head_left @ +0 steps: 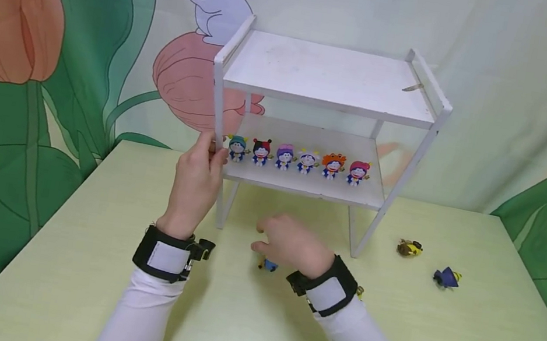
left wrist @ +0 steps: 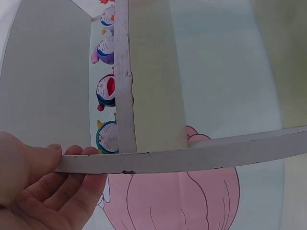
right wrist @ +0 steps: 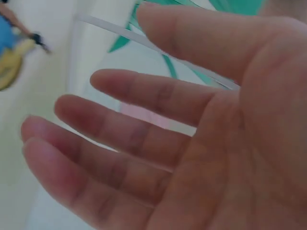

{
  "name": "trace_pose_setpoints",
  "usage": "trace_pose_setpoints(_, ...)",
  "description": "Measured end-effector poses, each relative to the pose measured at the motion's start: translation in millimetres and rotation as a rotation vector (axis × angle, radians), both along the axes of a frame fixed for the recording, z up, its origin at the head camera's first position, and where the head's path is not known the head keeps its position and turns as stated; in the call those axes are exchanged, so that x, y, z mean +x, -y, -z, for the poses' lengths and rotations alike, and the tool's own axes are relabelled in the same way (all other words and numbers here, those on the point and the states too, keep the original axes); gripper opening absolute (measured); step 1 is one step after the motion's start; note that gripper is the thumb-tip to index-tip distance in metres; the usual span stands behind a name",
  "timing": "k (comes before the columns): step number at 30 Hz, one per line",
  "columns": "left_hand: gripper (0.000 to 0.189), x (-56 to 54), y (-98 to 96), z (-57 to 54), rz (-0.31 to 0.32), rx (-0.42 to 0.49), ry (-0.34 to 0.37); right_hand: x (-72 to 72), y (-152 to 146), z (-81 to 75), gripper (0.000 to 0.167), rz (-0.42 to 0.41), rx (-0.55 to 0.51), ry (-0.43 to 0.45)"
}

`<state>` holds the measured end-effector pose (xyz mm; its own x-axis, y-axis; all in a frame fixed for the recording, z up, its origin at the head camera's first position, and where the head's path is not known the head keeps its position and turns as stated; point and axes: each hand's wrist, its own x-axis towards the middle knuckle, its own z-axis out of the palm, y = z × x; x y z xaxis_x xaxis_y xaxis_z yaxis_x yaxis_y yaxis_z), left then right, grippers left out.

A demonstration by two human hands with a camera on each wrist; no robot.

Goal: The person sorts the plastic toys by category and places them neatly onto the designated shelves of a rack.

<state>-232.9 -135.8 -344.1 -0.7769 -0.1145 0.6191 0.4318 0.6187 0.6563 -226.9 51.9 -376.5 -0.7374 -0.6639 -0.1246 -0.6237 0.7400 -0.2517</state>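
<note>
My left hand (head_left: 195,182) grips the left front post of a white two-tier shelf rack (head_left: 325,106); in the left wrist view the thumb and fingers (left wrist: 79,191) pinch that post (left wrist: 158,162). A row of several small cartoon figurines with coloured hats stands along the lower tier, among them one in a teal hat (head_left: 237,148) nearest this hand and one in a pink hat (head_left: 358,173) at the right end. My right hand (head_left: 296,245) holds nothing, its fingers spread loosely over the table. Just below it lies a small blue and yellow figurine (head_left: 268,264), at the upper left (right wrist: 7,43) in the right wrist view.
On the pale yellow table (head_left: 80,259), right of the rack, lie a brown and yellow figurine (head_left: 409,248) and a dark blue and yellow one (head_left: 446,278). Another small gold item (head_left: 359,292) shows partly behind the right wrist strap. A printed cloth (head_left: 474,106) hangs behind.
</note>
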Motion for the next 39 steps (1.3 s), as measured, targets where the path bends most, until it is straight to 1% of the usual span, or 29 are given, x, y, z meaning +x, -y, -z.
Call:
trace_pose_setpoints(3,0.018,-0.7,0.7,-0.8,-0.011,-0.004,-0.001,-3.3,5.7,7.8,0.020,0.018,0.015,0.022)
trace_pose_setpoints(9,0.016,0.3,0.5,-2.0,-0.004,-0.004,0.013,-3.2,11.9,19.1,0.020,0.062,0.025,0.045)
trace_pose_setpoints(14,0.017,0.9,0.4,-0.8,0.000,-0.002,0.016,-2.6,11.6,26.6,0.018,0.125,0.007,0.111)
trace_pose_setpoints(17,0.017,0.7,0.2,-0.2,0.000,-0.003,0.012,-3.4,10.3,29.4,0.020,0.159,-0.005,0.154)
trace_pose_setpoints(21,0.018,-0.1,0.1,0.5,-0.001,-0.005,0.014,-5.0,9.4,32.9,0.025,0.166,0.003,0.169)
trace_pose_setpoints(24,0.018,-0.5,-0.1,0.2,-0.001,-0.005,0.018,-6.7,10.1,34.6,0.022,0.157,0.033,0.159)
trace_pose_setpoints(29,0.019,0.1,-0.2,-0.2,-0.003,-0.007,0.016,-7.5,10.6,33.1,0.014,0.127,0.084,0.136)
trace_pose_setpoints(31,0.019,0.1,-0.1,-0.1,-0.006,-0.009,0.014,-7.5,9.7,31.3,0.015,0.119,0.078,0.141)
trace_pose_setpoints(34,0.019,0.2,-0.4,-0.6,-0.006,-0.011,0.012,-7.4,7.1,26.2,0.019,0.109,0.045,0.154)
trace_pose_setpoints(36,0.019,0.5,-0.5,-0.9,-0.007,-0.012,0.011,-7.5,5.0,21.5,0.022,0.100,0.004,0.153)
trace_pose_setpoints(39,0.019,0.3,-0.3,-0.8,-0.006,-0.010,0.013,-6.9,1.7,12.0,0.016,0.071,-0.059,0.127)
